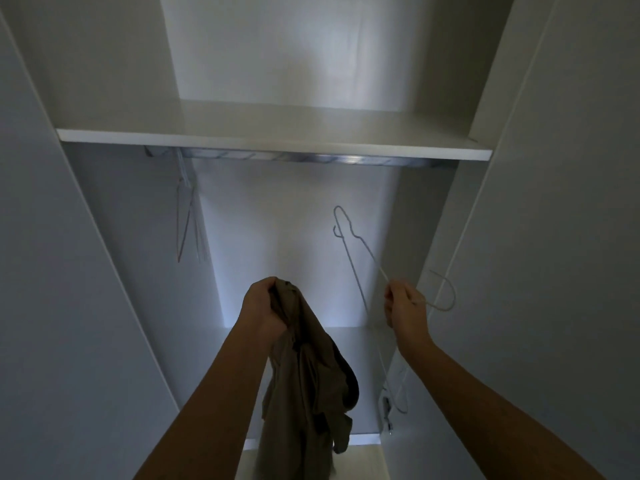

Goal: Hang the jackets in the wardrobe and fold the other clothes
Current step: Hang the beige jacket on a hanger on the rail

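Jacket (304, 382): tan, bunched, hanging before wardrobe's (277, 137) lower compartment
Left hand (265, 306): fingers curled round jacket's top
Right hand (405, 306): pinches white wire hanger (374, 260), near wardrobe's right wall
Rail (311, 157): spare hangers (187, 216) at left end

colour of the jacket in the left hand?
Plain khaki-brown, no pattern. Head view, where the left hand grips the jacket.

One jacket (304, 375), two hands (263, 306) (405, 308), one rail (311, 158), one shelf (277, 140), roughly four hangers (349, 233).
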Available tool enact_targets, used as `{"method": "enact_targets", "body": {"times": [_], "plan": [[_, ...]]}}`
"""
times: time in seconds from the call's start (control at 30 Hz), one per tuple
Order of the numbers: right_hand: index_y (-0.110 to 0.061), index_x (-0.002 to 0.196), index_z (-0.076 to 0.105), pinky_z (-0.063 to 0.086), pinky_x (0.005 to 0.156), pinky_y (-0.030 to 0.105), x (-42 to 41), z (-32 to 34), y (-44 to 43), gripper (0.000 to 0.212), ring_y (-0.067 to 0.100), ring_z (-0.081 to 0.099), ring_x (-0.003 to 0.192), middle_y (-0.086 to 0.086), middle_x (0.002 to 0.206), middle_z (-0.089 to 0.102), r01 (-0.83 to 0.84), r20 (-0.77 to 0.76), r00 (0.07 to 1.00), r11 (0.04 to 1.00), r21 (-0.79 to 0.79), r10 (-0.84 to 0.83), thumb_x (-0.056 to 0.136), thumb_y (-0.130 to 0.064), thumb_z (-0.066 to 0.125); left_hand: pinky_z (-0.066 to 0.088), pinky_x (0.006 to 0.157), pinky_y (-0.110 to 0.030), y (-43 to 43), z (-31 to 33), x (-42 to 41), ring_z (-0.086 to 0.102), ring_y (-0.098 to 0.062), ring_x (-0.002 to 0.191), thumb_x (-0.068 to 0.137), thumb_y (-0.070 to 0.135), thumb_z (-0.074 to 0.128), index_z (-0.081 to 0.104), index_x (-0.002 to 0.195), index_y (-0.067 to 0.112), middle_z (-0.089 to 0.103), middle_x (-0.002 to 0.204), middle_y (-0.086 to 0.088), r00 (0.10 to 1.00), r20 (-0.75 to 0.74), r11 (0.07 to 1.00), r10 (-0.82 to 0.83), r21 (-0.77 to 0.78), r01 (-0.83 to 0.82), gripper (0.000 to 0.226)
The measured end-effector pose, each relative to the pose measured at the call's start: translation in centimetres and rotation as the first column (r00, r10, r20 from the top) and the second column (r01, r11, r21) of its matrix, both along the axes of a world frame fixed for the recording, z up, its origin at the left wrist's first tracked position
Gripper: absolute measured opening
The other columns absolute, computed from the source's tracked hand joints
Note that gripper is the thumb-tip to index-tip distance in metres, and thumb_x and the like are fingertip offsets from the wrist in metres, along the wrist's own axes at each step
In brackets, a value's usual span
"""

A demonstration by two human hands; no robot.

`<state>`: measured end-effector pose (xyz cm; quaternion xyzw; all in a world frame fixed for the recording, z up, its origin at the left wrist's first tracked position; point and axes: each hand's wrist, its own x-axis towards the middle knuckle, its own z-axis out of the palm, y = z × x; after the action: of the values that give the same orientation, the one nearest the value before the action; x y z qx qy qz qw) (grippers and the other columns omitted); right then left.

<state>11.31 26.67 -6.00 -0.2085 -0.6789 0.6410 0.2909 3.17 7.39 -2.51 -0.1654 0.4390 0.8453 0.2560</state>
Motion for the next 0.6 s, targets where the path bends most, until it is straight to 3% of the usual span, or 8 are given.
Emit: {"method": "enact_targets", "body": {"times": [0.17, 0.37, 0.47, 0.6], "plan": [[-0.015, 0.060, 0.038, 0.018, 0.037, 0.017, 3.0, 5.4, -1.7, 0.040, 0.006, 0.023, 0.037, -0.007, 0.044, 0.031, -0.117, -0.294, 0.955, 0.955, -0.272, 0.033, 0.101, -0.018, 0.036, 0.042, 0.067, -0.031, 1.3, 0.8, 2.0, 0.048, -0.024, 0.070, 0.098, 0.011, 0.035, 0.052, 0.073, 0.007, 0.050, 0.077, -0.011, 0.998, -0.050, 0.998, -0.049, 0.025, 0.050, 0.031], [-0.013, 0.059, 0.037, 0.014, 0.040, 0.021, 4.9, 9.4, -2.9, 0.043, 0.007, 0.018, 0.039, -0.006, 0.044, 0.027, -0.253, -0.530, 0.848, 0.867, -0.429, -0.015, 0.100, -0.022, 0.036, 0.044, 0.068, -0.036, 2.4, 3.9, 3.4, 0.051, -0.025, 0.070, 0.096, 0.011, 0.038, 0.054, 0.072, 0.003, 0.054, 0.076, -0.013, 0.984, -0.114, 0.991, -0.135, -0.008, 0.135, 0.029], [-0.013, 0.059, 0.038, 0.017, 0.037, 0.018, 4.2, 8.8, -3.5, 0.044, 0.006, 0.021, 0.037, -0.006, 0.043, 0.028, -0.253, -0.517, 0.856, 0.867, -0.429, -0.006, 0.101, -0.021, 0.035, 0.044, 0.067, -0.035, 2.8, 5.4, 3.9, 0.051, -0.025, 0.068, 0.095, 0.010, 0.039, 0.054, 0.072, 0.004, 0.054, 0.073, -0.012, 0.978, -0.141, 0.988, -0.152, -0.003, 0.153, 0.028], [-0.015, 0.061, 0.038, 0.024, 0.046, 0.026, 3.8, 2.7, -5.3, 0.038, 0.012, 0.027, 0.045, -0.001, 0.050, 0.032, -0.191, -0.222, 0.964, 0.959, -0.211, 0.144, 0.099, -0.015, 0.037, 0.044, 0.069, -0.034, 2.3, 7.8, 3.3, 0.052, -0.024, 0.069, 0.096, 0.013, 0.039, 0.055, 0.073, 0.003, 0.054, 0.072, -0.012, 0.972, -0.206, 0.992, -0.115, 0.022, 0.122, 0.030]]}}
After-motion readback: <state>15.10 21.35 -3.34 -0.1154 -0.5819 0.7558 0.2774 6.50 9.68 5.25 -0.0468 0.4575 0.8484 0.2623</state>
